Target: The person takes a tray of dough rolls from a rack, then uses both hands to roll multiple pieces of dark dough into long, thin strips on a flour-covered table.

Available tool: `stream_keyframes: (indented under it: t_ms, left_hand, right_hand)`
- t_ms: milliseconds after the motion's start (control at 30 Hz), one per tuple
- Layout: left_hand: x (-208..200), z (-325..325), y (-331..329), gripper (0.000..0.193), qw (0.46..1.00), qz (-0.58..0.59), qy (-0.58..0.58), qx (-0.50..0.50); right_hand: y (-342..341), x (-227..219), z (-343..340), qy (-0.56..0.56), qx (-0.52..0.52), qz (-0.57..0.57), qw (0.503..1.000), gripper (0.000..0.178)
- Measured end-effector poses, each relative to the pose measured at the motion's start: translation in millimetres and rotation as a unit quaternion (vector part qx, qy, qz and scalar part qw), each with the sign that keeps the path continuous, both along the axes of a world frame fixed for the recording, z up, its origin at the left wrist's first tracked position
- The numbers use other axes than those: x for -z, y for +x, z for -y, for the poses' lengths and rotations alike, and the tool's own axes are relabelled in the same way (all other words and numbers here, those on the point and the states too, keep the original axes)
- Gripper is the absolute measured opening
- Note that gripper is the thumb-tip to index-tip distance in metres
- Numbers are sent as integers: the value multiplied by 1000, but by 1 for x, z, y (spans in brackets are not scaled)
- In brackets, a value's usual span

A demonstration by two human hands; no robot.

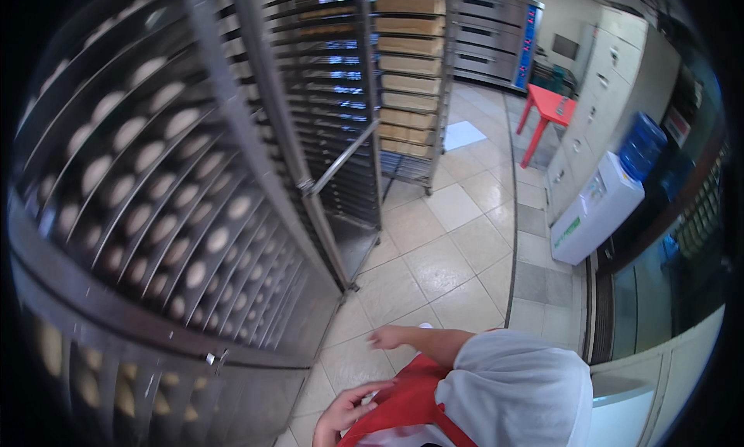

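Observation:
My left hand (350,410) is held low in front of my red apron (391,400), its fingers loosely bent and apart. Nothing shows in it. Beyond it, my right hand (390,338) reaches across the apron's upper edge over the tiled floor. Its fingers look small and slightly blurred, but they seem loosely apart, and I see nothing held. Neither hand touches the metal rack cabinet (263,148) on the left. Inside that cabinet are many tray levels carrying round pale pieces (182,121) like dough.
A second tall rack (372,106) stands behind the cabinet, then a rack of tan rectangular blocks (411,82). A deck oven (488,36) is at the back. Along the right are a red stool (554,102), a drawer cabinet (597,98) and a water dispenser (597,210). Pale tiled floor (442,272) runs between.

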State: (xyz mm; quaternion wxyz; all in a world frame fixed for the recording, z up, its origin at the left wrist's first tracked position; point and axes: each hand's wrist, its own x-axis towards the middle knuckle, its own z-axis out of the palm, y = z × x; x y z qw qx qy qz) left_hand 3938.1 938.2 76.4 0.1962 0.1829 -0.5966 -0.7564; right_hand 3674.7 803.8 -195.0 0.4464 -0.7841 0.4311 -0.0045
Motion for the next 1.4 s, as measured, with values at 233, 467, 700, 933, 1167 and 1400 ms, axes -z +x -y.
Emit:
stream_keyframes:
  t_ms: [233, 467, 700, 933, 1167, 1400]
  left_hand:
    - [29, 117, -169, 69, 962, 64, 73, 255]
    - [71, 292, -375, 90, 852, 359, 39, 379]
    - [255, 486, -385, 81, 785, 612, -43, 87]
    - [345, 617, -574, 51, 684, 584, -167, 405]
    - [347, 847, -928, 51, 691, 521, -378, 328]
    - [225, 965, -1359, 60, 941, 242, -201, 127]
  right_hand:
    - [-439, 86, -176, 84, 651, -213, 724, 41]
    - [-572, 73, -225, 247, 736, -144, 614, 44]
    - [-655, 65, -76, 175, 725, 48, 664, 53]
    - [-824, 70, -62, 185, 735, -69, 649, 45]
    - [-963, -12, 106, 200, 863, 88, 456, 35]
    - [-1130, 71, 244, 183, 812, 95, 546, 39]
